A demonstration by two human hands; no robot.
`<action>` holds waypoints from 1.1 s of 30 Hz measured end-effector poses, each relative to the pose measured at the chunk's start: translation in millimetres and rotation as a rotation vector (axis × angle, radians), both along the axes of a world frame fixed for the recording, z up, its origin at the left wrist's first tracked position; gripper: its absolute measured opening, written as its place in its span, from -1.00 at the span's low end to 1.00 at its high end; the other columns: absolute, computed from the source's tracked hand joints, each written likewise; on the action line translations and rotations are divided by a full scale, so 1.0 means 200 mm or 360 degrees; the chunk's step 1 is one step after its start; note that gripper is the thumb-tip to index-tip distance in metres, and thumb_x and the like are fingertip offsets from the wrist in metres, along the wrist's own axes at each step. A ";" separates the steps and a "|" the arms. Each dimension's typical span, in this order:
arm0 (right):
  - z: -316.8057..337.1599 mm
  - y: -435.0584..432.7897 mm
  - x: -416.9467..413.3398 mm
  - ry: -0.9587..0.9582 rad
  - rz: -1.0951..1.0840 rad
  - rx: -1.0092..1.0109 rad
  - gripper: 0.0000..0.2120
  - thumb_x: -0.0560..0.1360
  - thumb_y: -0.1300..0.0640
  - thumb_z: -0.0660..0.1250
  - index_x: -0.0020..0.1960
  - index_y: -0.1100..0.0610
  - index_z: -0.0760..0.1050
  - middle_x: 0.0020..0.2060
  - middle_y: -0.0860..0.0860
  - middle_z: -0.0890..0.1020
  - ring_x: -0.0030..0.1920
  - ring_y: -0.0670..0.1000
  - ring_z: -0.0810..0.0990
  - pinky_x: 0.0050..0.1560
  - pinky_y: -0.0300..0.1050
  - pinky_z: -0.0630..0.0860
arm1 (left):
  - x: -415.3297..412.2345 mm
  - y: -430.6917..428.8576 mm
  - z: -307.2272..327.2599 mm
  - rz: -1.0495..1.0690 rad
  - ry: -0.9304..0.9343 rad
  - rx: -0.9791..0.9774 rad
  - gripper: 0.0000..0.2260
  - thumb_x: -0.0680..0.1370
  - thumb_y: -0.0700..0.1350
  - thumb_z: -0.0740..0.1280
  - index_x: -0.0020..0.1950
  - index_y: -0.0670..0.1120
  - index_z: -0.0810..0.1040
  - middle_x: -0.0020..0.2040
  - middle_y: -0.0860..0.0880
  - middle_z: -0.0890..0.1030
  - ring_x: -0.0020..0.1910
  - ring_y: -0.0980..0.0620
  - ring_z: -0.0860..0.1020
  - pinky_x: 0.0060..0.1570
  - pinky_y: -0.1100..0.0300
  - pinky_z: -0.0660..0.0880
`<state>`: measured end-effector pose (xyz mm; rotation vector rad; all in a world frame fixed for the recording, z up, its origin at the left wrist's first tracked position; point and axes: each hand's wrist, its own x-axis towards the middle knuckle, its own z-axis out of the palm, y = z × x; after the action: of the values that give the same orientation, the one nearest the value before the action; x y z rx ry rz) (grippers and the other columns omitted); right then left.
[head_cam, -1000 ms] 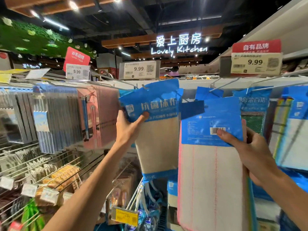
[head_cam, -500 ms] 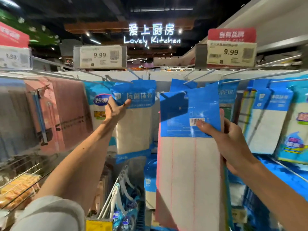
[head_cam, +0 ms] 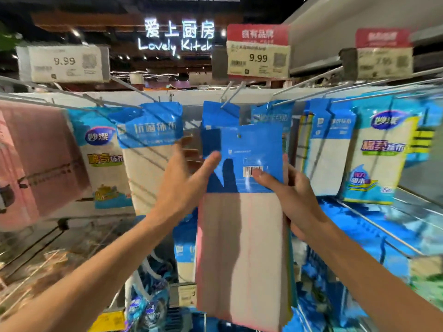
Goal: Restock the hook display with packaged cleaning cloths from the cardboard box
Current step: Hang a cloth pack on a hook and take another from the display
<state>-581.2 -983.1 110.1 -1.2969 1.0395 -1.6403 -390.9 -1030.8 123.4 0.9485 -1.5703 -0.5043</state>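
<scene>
I hold a pack of cleaning cloths [head_cam: 242, 236] upright in front of the hook display, its blue header card with a barcode facing me. My right hand [head_cam: 294, 192] grips its right edge, thumb on the barcode. My left hand [head_cam: 182, 180] pinches the header's left edge, thumb on the front. Just above, a bare metal hook [head_cam: 233, 94] sticks out, with one blue pack [head_cam: 219, 116] hanging behind the held one. The cardboard box is out of view.
A beige cloth pack [head_cam: 148, 149] hangs to the left, with pink towels [head_cam: 40, 159] further left. More cloth packs [head_cam: 378, 154] hang to the right. Price tags [head_cam: 257, 57] sit above the hooks. Wire hooks [head_cam: 374, 224] jut out at the lower right.
My left hand let go of the beige hanging pack and moved right onto the held pack's header. My view shifted right and the held pack sits lower under the hook.
</scene>
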 end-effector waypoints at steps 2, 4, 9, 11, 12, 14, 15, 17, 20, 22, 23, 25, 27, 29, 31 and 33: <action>-0.02 0.06 -0.04 -0.0010 -0.0019 0.0003 -0.65 0.40 0.12 0.51 0.17 0.09 0.59 0.04 0.00 0.72 0.10 0.07 0.68 0.19 0.09 0.57 | -0.05 0.11 -0.04 0.0084 -0.0074 -0.0102 -0.66 0.48 0.14 0.46 0.12 0.17 0.38 -0.02 0.08 0.50 -0.08 0.10 0.54 -0.01 0.01 0.55; -0.04 0.11 -0.09 -0.0028 -0.0084 0.0020 -0.66 0.40 0.13 0.53 0.16 0.08 0.60 0.00 0.04 0.73 0.05 0.10 0.70 0.18 0.13 0.58 | -0.12 0.20 -0.06 -0.0020 -0.0201 -0.0138 -0.66 0.43 0.22 0.40 0.15 0.21 0.43 0.03 0.06 0.46 -0.02 0.06 0.51 0.03 -0.05 0.54; -0.01 0.23 -0.26 -0.0066 -0.0255 0.0085 -0.73 0.39 0.08 0.53 0.08 0.05 0.64 -0.05 0.04 0.74 -0.02 0.07 0.72 0.12 0.11 0.61 | -0.37 0.32 -0.07 -0.0044 -0.0790 -0.0186 -0.43 0.39 0.45 0.12 0.36 0.30 0.38 0.24 0.11 0.37 0.29 0.07 0.27 0.28 0.04 0.33; 0.02 0.28 -0.34 -0.0075 -0.0292 0.0098 -0.72 0.42 0.05 0.50 0.11 0.07 0.64 -0.05 0.05 0.73 -0.04 0.09 0.72 0.04 0.08 0.63 | -0.48 0.36 -0.06 -0.0122 -0.0835 -0.0186 -0.34 0.40 0.51 0.09 0.43 0.26 0.32 0.32 0.07 0.36 0.34 0.07 0.24 0.32 0.09 0.31; 0.04 0.30 -0.39 -0.0059 -0.0315 0.0095 -0.72 0.43 0.01 0.49 0.10 0.07 0.64 -0.06 0.05 0.73 -0.04 0.09 0.72 0.03 0.06 0.63 | -0.55 0.36 -0.05 -0.0210 -0.0822 -0.0119 -0.28 0.40 0.54 0.08 0.47 0.21 0.29 0.35 0.05 0.35 0.36 0.08 0.24 0.34 0.11 0.30; 0.08 0.34 -0.48 0.0034 -0.0361 0.0064 -0.72 0.41 -0.14 0.47 0.02 0.00 0.68 -0.08 -0.01 0.74 -0.04 0.03 0.71 0.01 -0.01 0.63 | -0.69 0.37 -0.01 -0.0420 -0.0776 0.0101 -0.18 0.38 0.57 0.04 0.51 0.12 0.26 0.38 0.04 0.36 0.39 0.07 0.31 0.37 0.11 0.30; 0.10 0.36 -0.53 0.0100 -0.0371 0.0052 -0.72 0.36 -0.24 0.44 -0.06 -0.08 0.69 -0.12 -0.06 0.73 -0.10 -0.06 0.71 -0.09 -0.11 0.64 | -0.77 0.36 0.02 -0.0525 -0.0738 0.0207 -0.17 0.36 0.58 0.03 0.47 0.10 0.30 0.36 0.04 0.39 0.36 0.07 0.37 0.37 0.09 0.32; 0.14 0.40 -0.62 0.0176 -0.0361 0.0059 -0.63 0.26 -0.36 0.31 -0.19 -0.14 0.68 -0.19 -0.13 0.72 -0.27 -0.16 0.64 -0.36 -0.27 0.55 | -0.92 0.34 0.08 -0.0682 -0.0575 0.0367 -0.16 0.29 0.64 0.00 0.32 0.10 0.43 0.27 0.04 0.49 0.27 0.08 0.45 0.33 0.07 0.38; 0.20 0.44 -0.76 0.0306 -0.0357 -0.0004 -0.52 0.23 -0.37 0.18 -0.12 -0.09 0.64 -0.21 -0.21 0.70 -0.31 -0.26 0.60 -0.39 -0.36 0.49 | -1.10 0.35 0.20 -0.0862 -0.0203 0.0533 -0.24 0.31 0.58 0.21 0.12 -0.04 0.61 -0.03 0.04 0.63 -0.02 0.11 0.58 0.00 0.15 0.50; 0.23 0.43 -0.86 0.0378 -0.0363 -0.0070 -0.58 0.31 -0.33 0.12 -0.15 -0.10 0.60 -0.23 -0.25 0.68 -0.32 -0.28 0.57 -0.32 -0.37 0.49 | -1.20 0.35 0.23 -0.0990 0.0045 0.0651 -0.55 0.47 0.28 0.39 -0.04 -0.11 0.67 -0.21 -0.02 0.68 -0.23 0.09 0.63 -0.23 0.22 0.54; 0.23 0.41 -0.92 0.0396 -0.0367 -0.0108 -0.59 0.35 -0.32 0.11 -0.14 -0.09 0.60 -0.14 -0.20 0.69 -0.28 -0.25 0.57 -0.25 -0.29 0.52 | -1.25 0.35 0.24 -0.1011 0.0116 0.0660 -0.71 0.50 0.13 0.43 -0.07 -0.10 0.68 -0.21 -0.02 0.71 -0.25 0.08 0.65 -0.27 0.22 0.57; 0.23 0.38 -1.04 0.0417 -0.0408 -0.0164 -0.61 0.43 -0.32 0.17 -0.12 -0.10 0.65 0.03 -0.04 0.62 -0.17 -0.17 0.54 -0.16 -0.09 0.56 | -1.35 0.30 0.24 -0.0985 0.0230 0.0601 -0.89 0.51 -0.08 0.45 -0.07 -0.10 0.69 -0.18 -0.04 0.72 -0.20 0.04 0.66 -0.17 0.15 0.60; 0.22 0.32 -1.18 0.0542 -0.0544 -0.0245 -0.75 0.52 -0.24 0.29 -0.12 -0.14 0.67 -0.06 -0.07 0.59 -0.15 -0.15 0.54 -0.12 -0.07 0.53 | -1.44 0.25 0.21 -0.0923 0.0400 0.0585 -0.80 0.43 -0.13 0.49 -0.02 -0.20 0.64 -0.11 -0.20 0.68 -0.12 -0.07 0.62 -0.02 -0.02 0.60; 0.21 0.25 -1.33 0.0497 -0.0769 -0.0345 -0.88 0.52 -0.08 0.40 -0.06 -0.04 0.61 -0.13 -0.07 0.61 -0.20 -0.17 0.54 -0.16 -0.19 0.47 | -1.52 0.23 0.19 -0.0906 0.0506 0.0575 -0.59 0.30 -0.07 0.48 0.05 -0.26 0.58 0.02 -0.34 0.63 -0.05 -0.16 0.57 0.11 -0.22 0.53; 0.22 0.20 -1.45 0.0387 -0.0936 -0.0313 -0.72 0.47 -0.09 0.44 0.07 0.04 0.50 -0.07 -0.01 0.58 -0.16 -0.12 0.52 -0.14 -0.28 0.45 | -1.60 0.22 0.17 -0.0910 0.0577 0.0569 -0.71 0.30 -0.10 0.43 -0.03 -0.18 0.57 -0.11 -0.24 0.61 -0.09 -0.12 0.52 0.06 -0.16 0.49; 0.24 0.17 -1.55 0.0282 -0.0835 -0.0129 -0.59 0.44 -0.15 0.45 0.13 0.07 0.45 -0.02 0.01 0.58 -0.11 -0.08 0.57 -0.14 -0.29 0.52 | -1.65 0.23 0.16 -0.0973 0.0638 0.0567 -0.76 0.34 -0.15 0.38 -0.01 -0.12 0.55 -0.11 -0.14 0.58 -0.10 -0.08 0.51 0.02 -0.08 0.46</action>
<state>-890.8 -948.2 158.5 -1.3110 1.5320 -1.9908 -721.5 -985.0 154.6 0.5531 -1.4022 -1.3524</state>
